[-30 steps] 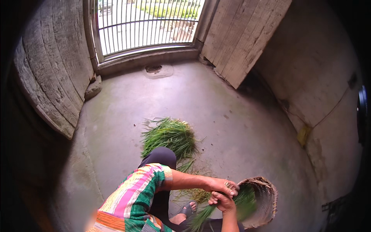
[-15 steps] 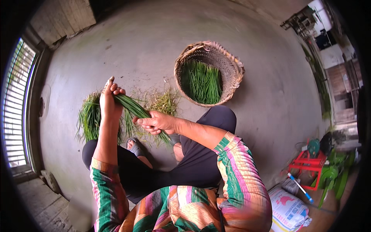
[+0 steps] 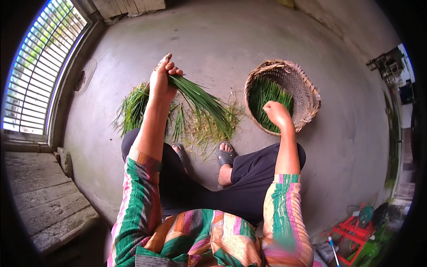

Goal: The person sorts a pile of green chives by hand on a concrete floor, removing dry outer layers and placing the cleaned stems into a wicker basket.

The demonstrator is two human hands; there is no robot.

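Note:
Raised at the left, my left hand (image 3: 163,82) is closed around the base of a bunch of chives (image 3: 202,103); the long green leaves fan out down and to the right. My right hand (image 3: 279,116) has reached over the near rim of a woven basket (image 3: 307,102), its fingers curled downward. Whatever those fingers grip, if anything, is hidden. Inside the basket lie more green chives (image 3: 267,95), packed side by side. Beside my left forearm is a heap of chives (image 3: 134,109) on the floor.
Yellowish trimmings (image 3: 204,129) are scattered on the concrete floor (image 3: 213,40) ahead of my sandalled feet (image 3: 226,153). A barred window (image 3: 44,66) and wooden boards (image 3: 44,191) are at the left. Red-framed equipment (image 3: 353,236) stands at the lower right.
My right hand has let go of the leaf end of the bunch and moved right to the basket. The left hand still holds the bunch, whose leaves now spread loosely. The view has shifted.

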